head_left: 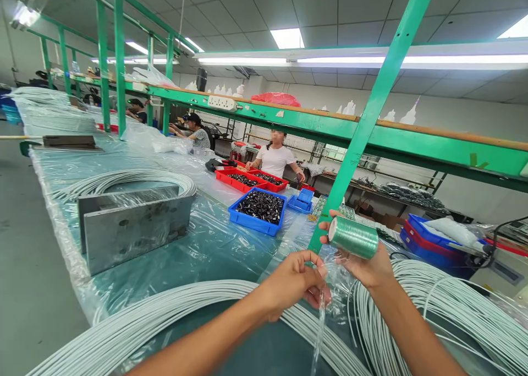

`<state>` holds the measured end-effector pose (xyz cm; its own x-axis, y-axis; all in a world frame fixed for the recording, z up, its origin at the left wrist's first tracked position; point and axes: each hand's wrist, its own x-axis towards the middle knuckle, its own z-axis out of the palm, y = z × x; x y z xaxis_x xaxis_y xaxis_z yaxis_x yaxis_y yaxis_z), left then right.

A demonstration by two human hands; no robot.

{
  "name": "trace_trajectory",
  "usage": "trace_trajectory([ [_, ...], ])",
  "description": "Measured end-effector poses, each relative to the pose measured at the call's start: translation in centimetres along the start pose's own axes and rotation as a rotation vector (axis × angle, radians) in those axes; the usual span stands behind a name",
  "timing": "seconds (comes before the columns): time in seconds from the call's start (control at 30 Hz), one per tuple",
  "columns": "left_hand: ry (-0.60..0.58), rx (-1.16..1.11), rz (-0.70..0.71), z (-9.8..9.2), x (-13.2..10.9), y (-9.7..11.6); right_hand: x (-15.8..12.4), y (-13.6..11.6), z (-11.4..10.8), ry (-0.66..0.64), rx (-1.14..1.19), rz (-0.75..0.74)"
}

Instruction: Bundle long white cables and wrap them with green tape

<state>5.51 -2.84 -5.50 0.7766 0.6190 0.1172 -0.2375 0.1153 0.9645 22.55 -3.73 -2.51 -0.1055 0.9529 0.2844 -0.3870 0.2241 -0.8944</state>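
My right hand (375,266) is wrapped around a roll of shiny green-tinted plastic film (355,238), held on its side above the table. A pale core shows at the roll's left end. Just left of it, my left hand (299,279) pinches a clear plastic strip (319,332) that hangs down from the fingers. Whether the strip joins the roll cannot be made out. Beneath my forearms lies a large coil of white cable (198,299) on the table. Another thick coil of white cable (445,310) lies at the right.
Metal plates (136,233) stand upright at the left beside a smaller cable coil (136,179). A blue tray (253,225) holds small black parts; red trays (231,184) lie behind it. A slanted green post (371,112) rises near my right hand. A co-worker (276,158) is across the table.
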Motion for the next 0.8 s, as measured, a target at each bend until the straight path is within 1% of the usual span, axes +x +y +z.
trace_trajectory([
  [0.07,0.013,-0.081,-0.011,0.3,-0.2,-0.5,0.1,0.3,-0.2,0.018,0.016,-0.002],
  [0.13,0.010,-0.146,-0.032,0.6,-0.5,-0.8,0.2,0.3,-0.6,0.069,0.042,-0.002],
  [0.23,-0.032,-0.156,-0.122,0.5,-1.5,-1.1,0.6,0.0,-2.0,0.143,0.091,-0.009],
  [0.3,-0.097,-0.050,-0.207,-0.1,-2.0,-1.6,0.8,-0.3,-3.2,0.162,0.101,-0.028],
  [0.33,-0.110,0.046,-0.219,-0.6,-2.2,-2.0,0.8,-0.4,-3.8,0.168,0.094,-0.037],
  [0.37,-0.099,0.158,-0.210,-1.2,-2.2,-2.5,0.8,-0.5,-4.3,0.176,0.081,-0.042],
  [0.47,0.025,0.461,-0.118,-3.6,-1.7,-4.0,0.8,-0.5,-5.0,0.210,0.041,-0.029],
  [0.57,0.144,0.654,-0.060,-5.9,-0.7,-5.0,1.2,-0.5,-4.5,0.246,0.003,-0.029],
  [0.63,0.212,0.804,-0.041,-7.2,-0.1,-5.2,1.9,-0.5,-3.8,0.292,-0.053,-0.129],
  [0.7,0.223,0.958,-0.060,-8.3,0.3,-5.2,3.0,-0.8,-3.0,0.346,-0.104,-0.287],
  [0.73,0.191,1.027,-0.093,-8.7,0.4,-5.2,3.6,-1.1,-2.6,0.366,-0.119,-0.368],
  [0.8,0.077,1.148,-0.192,-9.4,0.6,-5.2,4.7,-1.7,-1.9,0.383,-0.131,-0.507],
])
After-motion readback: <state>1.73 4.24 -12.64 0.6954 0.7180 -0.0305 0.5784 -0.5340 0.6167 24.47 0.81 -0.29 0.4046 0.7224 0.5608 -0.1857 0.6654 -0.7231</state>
